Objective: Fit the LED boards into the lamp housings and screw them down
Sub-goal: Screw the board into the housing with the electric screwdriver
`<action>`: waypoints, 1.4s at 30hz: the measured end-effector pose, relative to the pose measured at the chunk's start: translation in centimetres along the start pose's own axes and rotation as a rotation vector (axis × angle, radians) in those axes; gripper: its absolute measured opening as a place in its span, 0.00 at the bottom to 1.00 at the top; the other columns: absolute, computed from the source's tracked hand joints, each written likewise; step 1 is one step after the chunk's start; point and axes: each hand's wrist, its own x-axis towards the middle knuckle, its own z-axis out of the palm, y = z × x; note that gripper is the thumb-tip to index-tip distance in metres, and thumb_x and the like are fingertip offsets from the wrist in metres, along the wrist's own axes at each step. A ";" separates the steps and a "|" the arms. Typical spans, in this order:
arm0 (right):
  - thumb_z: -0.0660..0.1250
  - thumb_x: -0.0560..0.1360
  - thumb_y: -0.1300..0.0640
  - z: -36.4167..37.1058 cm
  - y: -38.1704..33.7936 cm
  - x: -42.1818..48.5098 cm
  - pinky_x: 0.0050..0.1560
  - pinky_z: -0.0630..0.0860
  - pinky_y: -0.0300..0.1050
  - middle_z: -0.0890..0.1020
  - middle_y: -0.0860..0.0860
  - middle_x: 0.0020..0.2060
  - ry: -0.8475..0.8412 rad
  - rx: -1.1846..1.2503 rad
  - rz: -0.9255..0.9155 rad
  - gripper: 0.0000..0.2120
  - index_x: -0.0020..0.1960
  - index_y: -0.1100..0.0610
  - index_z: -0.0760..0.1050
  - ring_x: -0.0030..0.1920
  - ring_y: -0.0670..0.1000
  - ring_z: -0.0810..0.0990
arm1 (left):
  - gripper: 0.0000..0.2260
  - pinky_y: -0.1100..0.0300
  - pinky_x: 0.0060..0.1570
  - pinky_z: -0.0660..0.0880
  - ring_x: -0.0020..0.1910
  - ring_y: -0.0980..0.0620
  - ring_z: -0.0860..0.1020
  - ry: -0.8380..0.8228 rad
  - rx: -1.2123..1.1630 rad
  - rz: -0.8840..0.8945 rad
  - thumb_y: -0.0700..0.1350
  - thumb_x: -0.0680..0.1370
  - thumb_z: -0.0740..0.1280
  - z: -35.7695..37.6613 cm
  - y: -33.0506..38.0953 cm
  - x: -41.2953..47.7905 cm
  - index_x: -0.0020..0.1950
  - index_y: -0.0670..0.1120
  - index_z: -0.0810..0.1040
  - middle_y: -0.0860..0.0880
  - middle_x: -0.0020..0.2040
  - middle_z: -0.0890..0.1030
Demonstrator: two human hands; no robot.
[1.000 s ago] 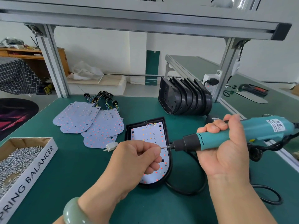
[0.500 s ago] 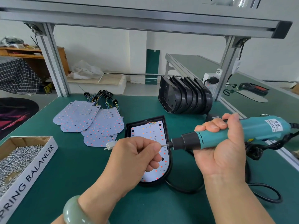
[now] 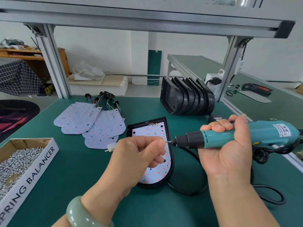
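Head view, forward-down, close over bench (image 3: 82, 177)

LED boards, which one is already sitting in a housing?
The board lying in the black housing under the left hand, which pinches a screw; the other boards lie loose, overlapping, on the mat to its left.

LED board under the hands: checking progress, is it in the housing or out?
In: the LED board lies inside the black housing, rim showing along its visible edges.
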 end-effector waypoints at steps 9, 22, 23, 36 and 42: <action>0.66 0.78 0.52 -0.4 -0.7 1.1 0.35 0.73 0.35 0.70 0.43 0.29 0.031 0.013 -0.065 0.13 0.35 0.51 0.70 0.28 0.43 0.70 | 0.15 0.61 0.37 0.73 0.41 0.51 0.79 0.228 0.580 -0.230 0.56 0.71 0.72 -3.0 -1.4 4.3 0.51 0.47 0.79 0.54 0.36 0.78; 0.68 0.76 0.59 0.2 0.4 5.4 0.32 0.71 0.41 0.71 0.47 0.27 0.036 -0.379 -0.237 0.07 0.42 0.53 0.70 0.27 0.47 0.69 | 0.25 0.65 0.18 0.57 0.22 0.54 0.65 0.053 1.065 -0.343 0.60 0.62 0.78 0.1 -1.4 8.4 0.31 0.44 0.67 0.53 0.20 0.68; 0.68 0.75 0.60 0.3 0.8 5.8 0.31 0.71 0.41 0.71 0.47 0.27 0.027 -0.400 -0.236 0.08 0.41 0.53 0.71 0.26 0.47 0.69 | 0.26 0.66 0.15 0.56 0.20 0.54 0.65 0.055 1.068 -0.327 0.59 0.62 0.78 0.2 -1.4 8.4 0.29 0.44 0.66 0.54 0.15 0.66; 0.68 0.75 0.63 -0.1 2.6 7.4 0.29 0.71 0.40 0.73 0.47 0.26 -0.029 -0.568 -0.222 0.10 0.39 0.53 0.70 0.25 0.47 0.70 | 0.26 0.68 0.17 0.57 0.18 0.54 0.65 0.059 1.035 -0.332 0.60 0.62 0.78 0.1 -2.0 8.4 0.29 0.45 0.66 0.54 0.14 0.65; 0.69 0.73 0.59 0.9 3.2 7.4 0.30 0.70 0.40 0.72 0.48 0.24 -0.193 -0.697 -0.213 0.09 0.37 0.51 0.71 0.24 0.48 0.70 | 0.25 0.66 0.19 0.58 0.20 0.54 0.67 0.088 1.041 -0.333 0.60 0.61 0.78 0.3 -2.0 8.5 0.32 0.44 0.68 0.51 0.23 0.70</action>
